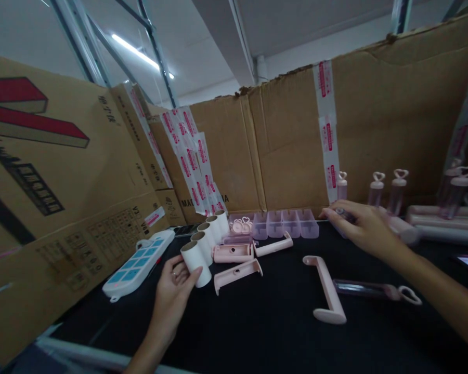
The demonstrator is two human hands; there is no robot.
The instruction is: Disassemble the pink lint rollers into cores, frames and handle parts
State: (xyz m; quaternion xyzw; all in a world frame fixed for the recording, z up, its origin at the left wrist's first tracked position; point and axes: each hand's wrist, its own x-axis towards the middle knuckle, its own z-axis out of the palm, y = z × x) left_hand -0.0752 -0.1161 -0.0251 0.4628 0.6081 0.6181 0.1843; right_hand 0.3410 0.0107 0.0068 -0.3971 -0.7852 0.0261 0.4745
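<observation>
My left hand is closed around a white paper tube, the nearest in a row of several white tubes. My right hand grips a small greyish cylinder at the back right; my fingers hide much of it. Between the hands lie pink plastic brackets: one U-shaped bracket at the right, and another bracket near the white tube. To the right of the U-shaped bracket a clear tube with a pink heart-shaped loop lies flat.
A lilac compartment box holds pink heart-shaped parts at its left end. Several clear tubes with heart tops stand at the back right, beside pink cylinders. A white power strip lies left. Cardboard walls enclose the black table.
</observation>
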